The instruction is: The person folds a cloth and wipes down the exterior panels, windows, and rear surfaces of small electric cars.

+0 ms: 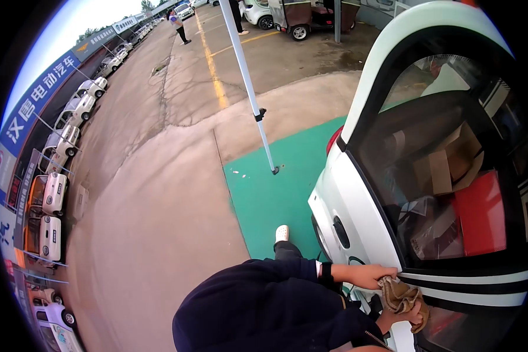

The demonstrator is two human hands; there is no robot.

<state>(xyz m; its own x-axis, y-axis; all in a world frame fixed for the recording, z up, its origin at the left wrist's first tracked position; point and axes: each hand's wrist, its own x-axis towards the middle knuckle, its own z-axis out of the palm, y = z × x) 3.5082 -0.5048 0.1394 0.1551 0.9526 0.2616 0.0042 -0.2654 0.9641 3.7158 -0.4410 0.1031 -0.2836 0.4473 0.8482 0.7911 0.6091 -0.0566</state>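
Note:
A crumpled brown cloth (400,295) is bunched between my two hands beside the white car (358,205). My left hand (383,274), with a black band on its wrist, grips the cloth's upper edge near the window's lower corner. Lower down, my right hand (413,317) is closed on the other end of the cloth. Through the car's side window, an open cardboard box (449,161) and a red object (481,214) show inside. The fingertips are partly hidden in the folds.
A green mat (258,199) lies beside the car, with a white pole (249,85) standing on it. One white shoe (282,233) shows there. Several parked cars line the far left. Farther off stand a person (176,23) and a three-wheeled vehicle (302,17).

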